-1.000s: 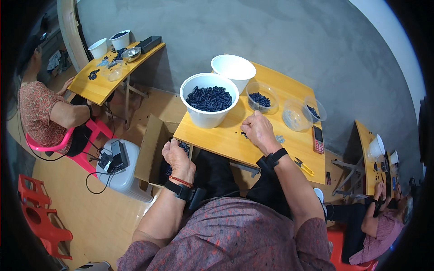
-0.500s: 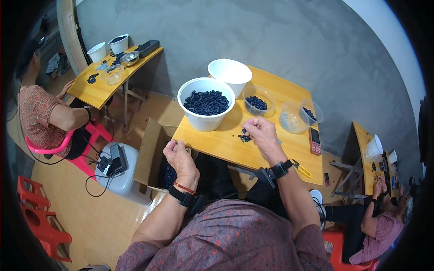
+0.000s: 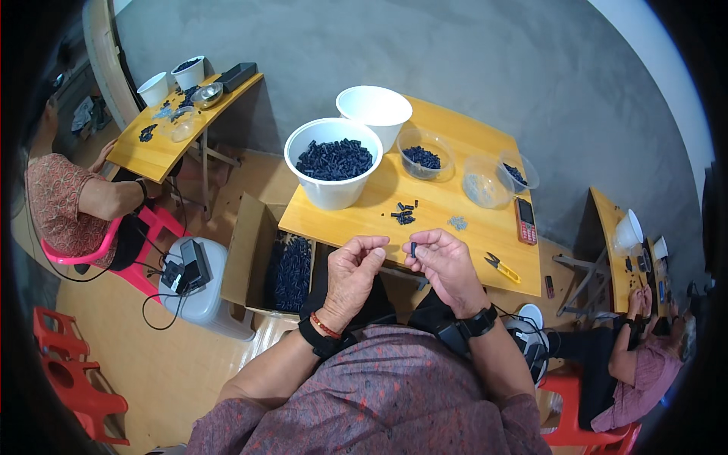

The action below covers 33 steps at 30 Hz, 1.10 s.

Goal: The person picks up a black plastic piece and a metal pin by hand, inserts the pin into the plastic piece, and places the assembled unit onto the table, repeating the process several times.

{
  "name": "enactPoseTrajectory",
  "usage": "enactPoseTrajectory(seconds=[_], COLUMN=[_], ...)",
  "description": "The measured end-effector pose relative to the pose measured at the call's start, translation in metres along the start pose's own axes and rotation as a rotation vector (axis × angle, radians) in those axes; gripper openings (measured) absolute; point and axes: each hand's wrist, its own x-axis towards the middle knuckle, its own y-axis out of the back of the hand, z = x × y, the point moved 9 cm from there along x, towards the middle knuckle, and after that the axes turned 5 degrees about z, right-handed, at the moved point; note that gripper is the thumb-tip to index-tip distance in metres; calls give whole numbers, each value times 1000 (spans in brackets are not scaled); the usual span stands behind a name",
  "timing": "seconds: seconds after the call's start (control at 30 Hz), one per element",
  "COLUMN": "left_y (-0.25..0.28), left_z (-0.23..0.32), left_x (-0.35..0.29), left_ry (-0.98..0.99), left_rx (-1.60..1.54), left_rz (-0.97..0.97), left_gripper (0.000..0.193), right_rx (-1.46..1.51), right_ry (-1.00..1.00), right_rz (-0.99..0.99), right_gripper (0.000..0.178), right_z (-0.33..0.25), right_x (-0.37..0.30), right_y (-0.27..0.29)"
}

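Observation:
Near the table's front edge, my right hand (image 3: 453, 271) pinches a small black cylindrical piece (image 3: 413, 249) upright between thumb and fingers. Facing it, a short gap away, is my left hand (image 3: 349, 279), its thumb and forefinger brought together; whatever they may hold is too small to make out. Just beyond my hands lies a loose little group of the same black pieces (image 3: 404, 215). To its right is a small heap of pale grey bits (image 3: 457, 223). A white tub (image 3: 331, 189) filled with black pieces stands behind my left hand.
A second white tub (image 3: 379, 114) stands behind. Clear plastic bowls (image 3: 447, 168), a red phone (image 3: 526, 221) and yellow-handled snips (image 3: 503, 268) occupy the table's right side. An open carton (image 3: 246, 254) of black pieces is at lower left. Other people sit at tables on both sides.
My right hand has drawn back from the loose pieces toward me, bringing one black piece. My left hand has moved right from the table's left corner to face it.

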Motion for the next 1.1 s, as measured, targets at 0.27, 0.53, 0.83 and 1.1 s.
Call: enactPoseTrajectory(seconds=[0.27,0.53,0.83,1.1], left_y=[-11,-19,-17,-18], left_z=[3,-2,-2,-21], left_x=[-3,-5,-5,-5], left_ry=[-1,39,9,236], left_rx=[42,32,100,-334], left_rz=[-96,-198,-216,-214], left_gripper=[22,14,10,12], right_rx=[-519,-715,-542,-457], right_ry=[257,330,249,232], right_rz=[90,22,55,52], right_gripper=[31,32,33,19], right_z=[-8,-13,-9,-9], right_x=[-16,-20,-22,-24], right_y=[-13,-29,-24,-15])
